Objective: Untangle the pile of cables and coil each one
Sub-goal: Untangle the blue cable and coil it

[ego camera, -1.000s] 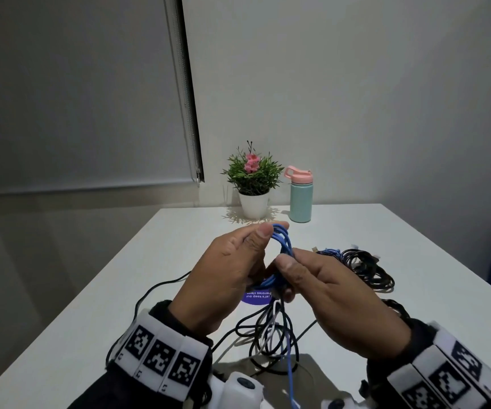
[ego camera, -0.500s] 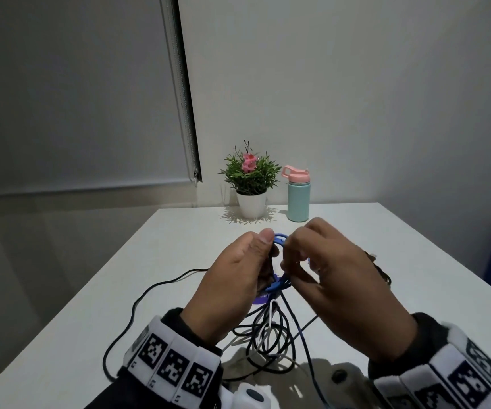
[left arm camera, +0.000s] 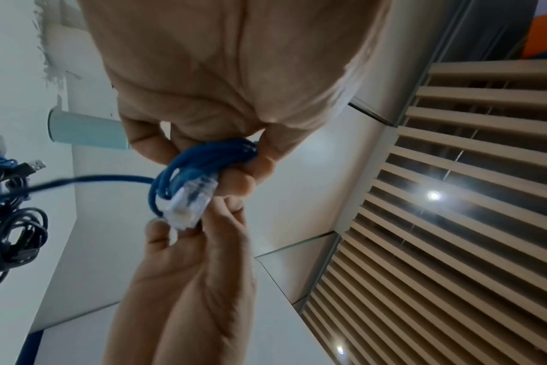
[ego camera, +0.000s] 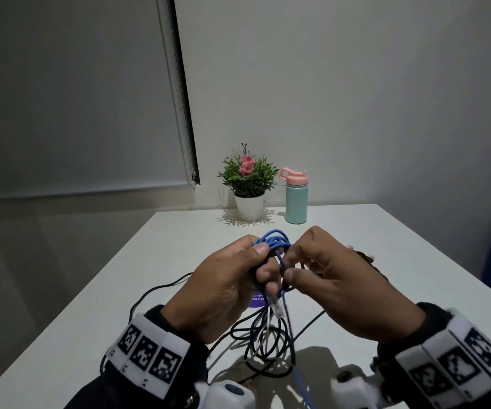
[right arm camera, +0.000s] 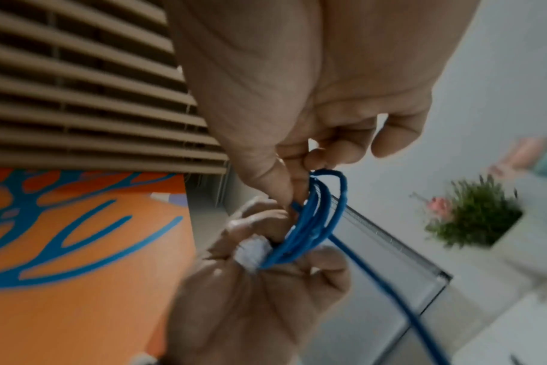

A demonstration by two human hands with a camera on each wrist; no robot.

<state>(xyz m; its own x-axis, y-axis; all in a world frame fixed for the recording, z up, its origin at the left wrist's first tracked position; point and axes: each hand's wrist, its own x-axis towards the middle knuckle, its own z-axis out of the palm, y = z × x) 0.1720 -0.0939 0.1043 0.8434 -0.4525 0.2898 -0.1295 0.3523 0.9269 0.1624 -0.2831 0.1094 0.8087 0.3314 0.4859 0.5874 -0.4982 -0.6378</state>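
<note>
My left hand [ego camera: 263,261] grips a small coil of blue network cable [ego camera: 276,240] above the white table [ego camera: 415,261]. The cable's clear plug [ego camera: 277,308] hangs just below my left fingers, and in the left wrist view this plug [left arm camera: 191,205] lies against the coil [left arm camera: 209,158]. My right hand [ego camera: 293,262] pinches a blue strand [right arm camera: 316,222] right beside the coil. The cable's loose tail [right arm camera: 391,291] runs down toward me. Tangled black and white cables [ego camera: 268,343] lie on the table under both hands.
A bundle of dark coiled cables [left arm camera: 13,222] with a USB plug lies on the table to the right, mostly hidden behind my right hand. A potted plant [ego camera: 248,184] and a teal bottle [ego camera: 296,199] stand at the far edge. A purple sticker [ego camera: 256,302] lies under the hands.
My right hand rose from below the blue coil to its top, then came down beside it, carrying the strand around. My left hand kept its hold. The plug now hangs in view.
</note>
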